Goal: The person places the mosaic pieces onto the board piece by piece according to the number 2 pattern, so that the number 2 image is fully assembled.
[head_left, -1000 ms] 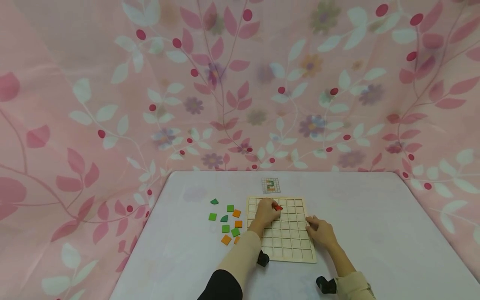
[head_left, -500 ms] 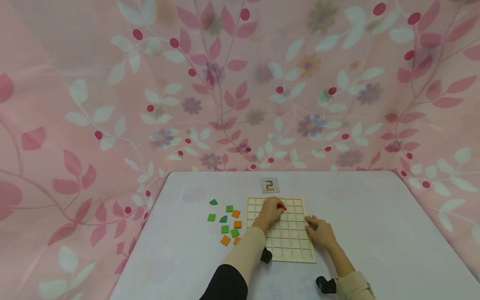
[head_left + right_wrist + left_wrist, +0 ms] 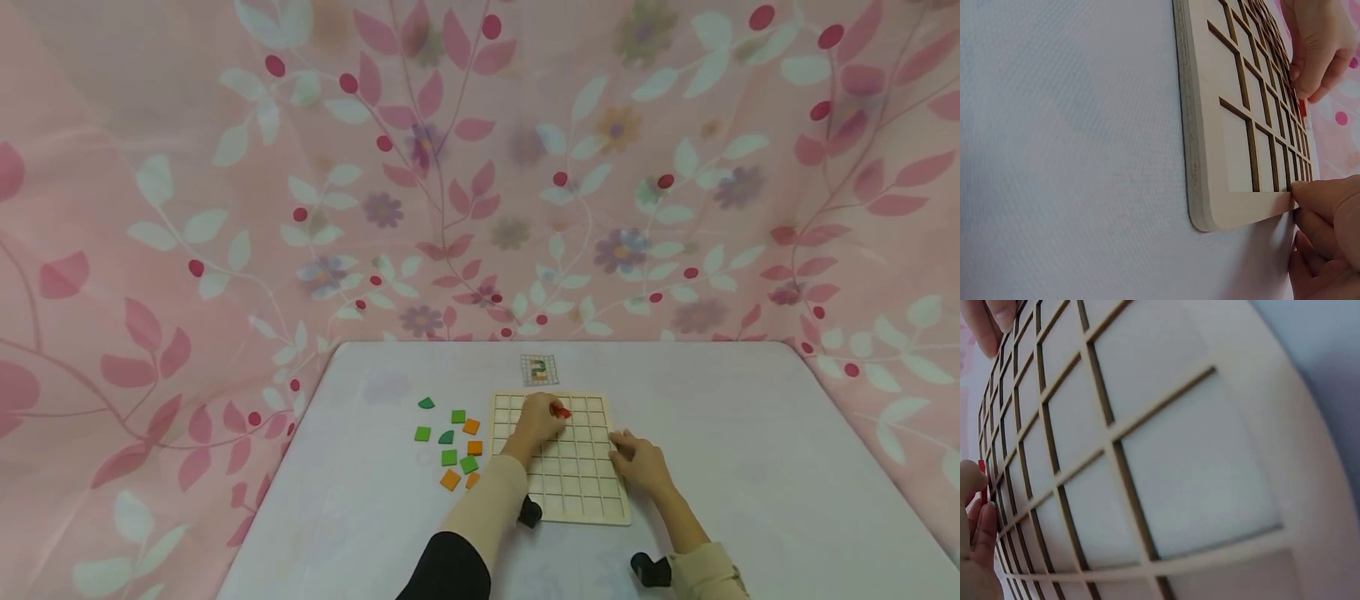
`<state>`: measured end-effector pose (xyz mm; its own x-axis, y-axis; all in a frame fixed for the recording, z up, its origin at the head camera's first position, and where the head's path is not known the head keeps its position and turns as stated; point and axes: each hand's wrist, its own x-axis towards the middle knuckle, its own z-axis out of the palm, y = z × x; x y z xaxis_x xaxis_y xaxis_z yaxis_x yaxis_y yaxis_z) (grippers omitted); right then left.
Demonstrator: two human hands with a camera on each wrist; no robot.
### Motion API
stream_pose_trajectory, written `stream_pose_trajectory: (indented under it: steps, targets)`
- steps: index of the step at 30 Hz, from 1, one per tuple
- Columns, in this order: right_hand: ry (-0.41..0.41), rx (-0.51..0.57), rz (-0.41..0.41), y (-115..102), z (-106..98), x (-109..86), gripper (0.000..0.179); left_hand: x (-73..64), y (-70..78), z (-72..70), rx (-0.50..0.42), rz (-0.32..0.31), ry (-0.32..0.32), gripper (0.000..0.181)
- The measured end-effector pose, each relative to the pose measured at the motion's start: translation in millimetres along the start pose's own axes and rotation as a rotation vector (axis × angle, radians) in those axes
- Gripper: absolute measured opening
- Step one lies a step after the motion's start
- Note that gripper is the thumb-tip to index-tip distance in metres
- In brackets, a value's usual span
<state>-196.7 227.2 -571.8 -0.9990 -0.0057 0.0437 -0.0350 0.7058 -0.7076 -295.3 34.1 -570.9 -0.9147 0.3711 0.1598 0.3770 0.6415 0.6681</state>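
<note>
A pale wooden grid board (image 3: 573, 483) lies flat on the white table. My left hand (image 3: 537, 419) is over its far part and pinches a small red piece (image 3: 562, 412) between thumb and fingers. The left wrist view shows the red piece (image 3: 983, 487) upright at the grid, partly hidden by the fingertips. My right hand (image 3: 643, 464) grips the board's right edge. In the right wrist view its thumb lies on the frame, with the other fingers curled beside the edge.
Left of the board lie several loose tiles: green squares (image 3: 448, 457), orange squares (image 3: 475, 448) and dark green quarter-round pieces (image 3: 426, 402). A small gridded pattern card (image 3: 540, 370) lies behind the board. A pink floral curtain (image 3: 480, 208) hangs beyond the table's far edge.
My left hand has shifted slightly to the right across the board with the red piece. The right hand stays at the board's right edge.
</note>
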Motion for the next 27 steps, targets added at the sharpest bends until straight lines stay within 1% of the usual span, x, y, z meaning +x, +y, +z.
stream_pose_trajectory:
  steps: [2, 5, 7, 9, 13, 16, 19, 21, 23, 27]
  targets:
    - [0.005, -0.001, 0.000, -1, 0, -0.2, 0.035, -2.3, -4.4, -1.5, -0.014, -0.005, 0.032, 0.015]
    - [0.018, -0.003, -0.008, -4, 0, -0.7, 0.034, -6.2, -14.0, -8.1, -0.024, 0.006, 0.111, 0.015]
    - [0.017, -0.002, -0.011, -6, -1, -0.8, 0.035, -10.1, -21.6, -15.7, -0.026, 0.000, 0.167, 0.015]
    - [0.010, -0.003, -0.010, -8, -1, -0.7, 0.035, -15.8, -29.8, -24.9, -0.031, -0.019, 0.210, 0.016]
    - [-0.018, -0.003, 0.003, -9, -3, -2.2, 0.037, -32.0, -51.2, -42.8, -0.051, -0.057, 0.272, 0.018]
    - [-0.027, -0.006, 0.016, -8, -3, -4.2, 0.037, -44.1, -72.1, -54.1, -0.029, -0.057, 0.355, 0.015]
    - [-0.018, -0.009, 0.020, -7, -4, -5.3, 0.037, -54.3, -87.2, -67.2, -0.019, -0.081, 0.445, 0.013]
    - [-0.008, -0.006, 0.011, -8, -4, -5.6, 0.037, -60.2, -95.3, -77.1, -0.009, -0.122, 0.472, 0.014]
    - [-0.001, -0.002, 0.002, -8, -3, -4.7, 0.036, -66.2, -100.4, -86.4, -0.024, -0.168, 0.493, 0.016]
    - [-0.005, 0.010, 0.005, -9, -4, -4.4, 0.036, -74.1, -108.5, -100.2, -0.040, -0.258, 0.510, 0.018]
